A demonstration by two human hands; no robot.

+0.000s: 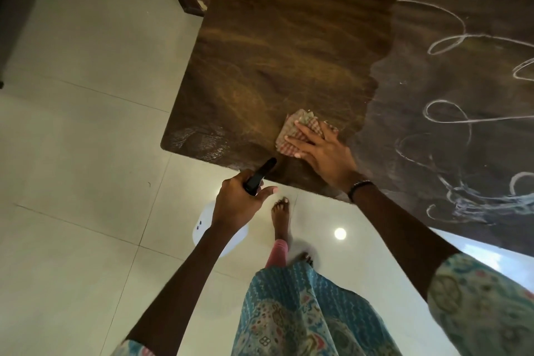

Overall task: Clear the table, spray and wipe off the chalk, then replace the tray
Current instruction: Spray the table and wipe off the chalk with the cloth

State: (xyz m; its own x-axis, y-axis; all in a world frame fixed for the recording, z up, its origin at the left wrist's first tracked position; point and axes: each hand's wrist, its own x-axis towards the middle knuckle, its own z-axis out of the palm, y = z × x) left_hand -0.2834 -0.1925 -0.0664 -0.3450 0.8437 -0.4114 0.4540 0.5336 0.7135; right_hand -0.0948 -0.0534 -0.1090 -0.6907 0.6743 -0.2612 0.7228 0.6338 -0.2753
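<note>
— What's in your left hand point(239, 205)?
— My fingers curl round the spray bottle point(224, 237)'s black nozzle, thumb out, just off the table point(260, 52) edge.
— And the right hand point(323, 150)?
— Fingers flat, spread, pressing the checked cloth point(297, 127); chalk point(450, 113) loops lie beyond it, to the right.

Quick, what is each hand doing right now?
Left hand: grips the spray bottle.
Right hand: open, fingers flat, presses the cloth on the table.
</note>
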